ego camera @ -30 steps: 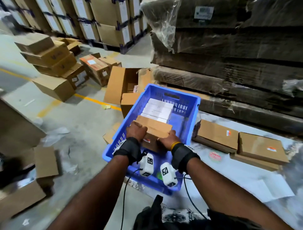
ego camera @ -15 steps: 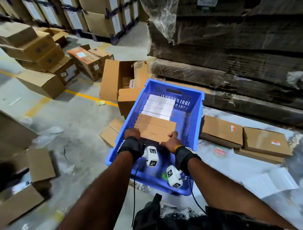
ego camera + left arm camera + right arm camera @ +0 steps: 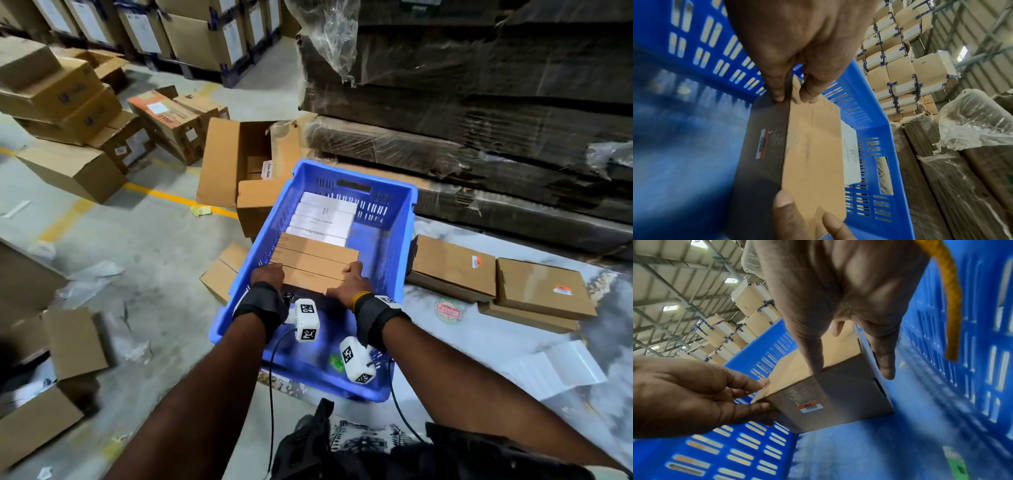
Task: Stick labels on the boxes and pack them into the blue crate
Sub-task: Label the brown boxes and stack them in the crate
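- brown box (image 3: 313, 281) stands on edge inside the blue crate (image 3: 399, 240), nearest of a row, its label (image 3: 809, 407) on the near face.
- left hand (image 3: 268, 275) pinches its left end, thumb and fingers curled round the edge.
- right hand (image 3: 352, 282) clasps the right end.
- white boxes (image 3: 323, 219) stand behind the row.

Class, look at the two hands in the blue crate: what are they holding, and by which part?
Both hold one brown box by its short ends: left hand at the left end, right hand at the right.

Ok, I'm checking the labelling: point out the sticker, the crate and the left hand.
sticker (image 3: 809, 407), right wrist view, its middle.
crate (image 3: 400, 240), head view, right wall.
left hand (image 3: 268, 275), head view, knuckles.
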`<action>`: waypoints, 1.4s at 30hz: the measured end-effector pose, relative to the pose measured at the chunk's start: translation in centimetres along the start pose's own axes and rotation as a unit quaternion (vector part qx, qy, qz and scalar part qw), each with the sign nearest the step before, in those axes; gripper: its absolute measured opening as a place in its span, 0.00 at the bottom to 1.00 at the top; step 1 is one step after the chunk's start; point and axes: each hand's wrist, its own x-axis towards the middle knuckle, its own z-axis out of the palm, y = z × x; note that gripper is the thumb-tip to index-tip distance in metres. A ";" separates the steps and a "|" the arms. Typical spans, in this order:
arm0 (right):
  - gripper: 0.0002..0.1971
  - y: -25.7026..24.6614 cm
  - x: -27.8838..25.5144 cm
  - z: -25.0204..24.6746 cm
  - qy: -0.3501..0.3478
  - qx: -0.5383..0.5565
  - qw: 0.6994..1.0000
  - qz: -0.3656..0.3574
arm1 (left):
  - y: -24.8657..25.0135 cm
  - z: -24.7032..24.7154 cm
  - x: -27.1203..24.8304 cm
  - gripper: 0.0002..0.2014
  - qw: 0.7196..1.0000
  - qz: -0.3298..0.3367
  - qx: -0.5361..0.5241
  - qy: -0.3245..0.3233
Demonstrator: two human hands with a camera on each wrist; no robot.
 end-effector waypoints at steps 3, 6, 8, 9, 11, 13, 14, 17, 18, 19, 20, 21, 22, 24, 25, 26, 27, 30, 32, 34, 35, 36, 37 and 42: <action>0.31 -0.3 -0.4 -1.4 -0.003 -0.008 1.000 -0.009 | 1.2 -0.3 -0.8 0.19 0.988 -0.062 -0.136 0.038; 0.29 -0.6 -1.3 -2.8 0.030 -0.050 0.997 -0.048 | 1.7 -0.9 -1.3 0.20 0.943 -0.121 -0.304 0.063; 0.24 -0.6 -2.1 -4.3 0.078 -0.069 0.991 -0.090 | 2.8 -1.1 -1.9 0.23 0.916 -0.116 -0.378 0.069; 0.21 -0.6 -2.4 -4.9 0.100 -0.068 0.987 -0.109 | 3.5 -1.2 -2.1 0.23 0.879 -0.126 -0.448 0.105; 0.15 0.2 -2.9 -6.6 0.138 -0.047 0.979 -0.142 | 6.0 -1.7 -3.1 0.19 0.841 -0.147 -0.481 0.200; 0.12 1.5 -3.1 -8.5 0.170 -0.028 0.971 -0.166 | 9.6 -2.6 -4.0 0.14 0.813 -0.109 -0.505 0.268; 0.11 2.1 -3.2 -9.5 0.182 -0.021 0.969 -0.168 | 11.6 -3.1 -4.8 0.11 0.814 -0.077 -0.512 0.263; 0.11 5.0 -2.9 -12.9 0.207 0.005 0.966 -0.158 | 18.1 -3.8 -6.2 0.05 0.808 0.017 -0.552 0.204; 0.11 6.3 -2.7 -14.0 0.214 0.010 0.965 -0.152 | 20.4 -3.7 -6.4 0.05 0.803 0.036 -0.567 0.178; 0.11 7.4 -2.5 -14.9 0.221 0.010 0.965 -0.144 | 22.3 -3.4 -6.5 0.05 0.804 0.046 -0.573 0.152; 0.11 8.7 -2.2 -15.7 0.226 0.009 0.965 -0.130 | 24.3 -2.9 -6.5 0.05 0.807 0.051 -0.576 0.123; 0.12 10.0 -1.9 -16.7 0.231 0.009 0.966 -0.118 | 26.5 -2.4 -6.6 0.06 0.807 0.050 -0.581 0.093; 0.13 11.2 -1.5 -17.4 0.233 0.007 0.967 -0.107 | 28.3 -1.8 -6.4 0.09 0.810 0.044 -0.581 0.070; 0.14 13.7 -0.6 -18.6 0.229 -0.003 0.970 -0.083 | 31.8 -0.3 -5.8 0.16 0.823 0.038 -0.564 0.043; 0.15 14.8 -0.2 -19.1 0.222 -0.011 0.973 -0.068 | 33.0 0.4 -5.4 0.18 0.836 0.034 -0.547 0.035; 0.16 16.0 0.4 -19.7 0.214 -0.017 0.975 -0.054 | 34.1 1.3 -4.7 0.19 0.850 0.023 -0.525 0.030; 0.17 17.0 0.9 -20.0 0.206 -0.023 0.977 -0.045 | 34.9 1.9 -4.2 0.21 0.866 0.011 -0.499 0.025; 0.19 19.7 2.5 -21.0 0.196 -0.042 0.979 -0.031 | 36.4 4.4 -2.6 0.24 0.915 -0.013 -0.401 0.032; 0.21 21.1 3.5 -21.4 0.189 -0.047 0.981 -0.013 | 36.8 6.0 -1.7 0.26 0.936 -0.026 -0.347 0.047; 0.21 22.2 4.4 -21.6 0.177 -0.051 0.983 0.005 | 37.0 7.2 -0.8 0.29 0.946 -0.041 -0.317 0.049; 0.22 22.6 4.8 -21.7 0.170 -0.052 0.984 0.009 | 37.0 7.5 -0.5 0.30 0.950 -0.045 -0.305 0.045; 0.22 23.1 5.3 -21.7 0.163 -0.054 0.985 0.011 | 37.0 8.0 -0.1 0.32 0.953 -0.047 -0.296 0.036; 0.22 23.3 5.7 -21.8 0.158 -0.056 0.986 0.009 | 37.0 8.2 0.3 0.34 0.955 -0.047 -0.292 0.026; 0.23 23.9 6.7 -21.4 0.127 -0.024 0.991 0.015 | 37.1 8.4 1.4 0.34 0.955 -0.061 -0.291 0.017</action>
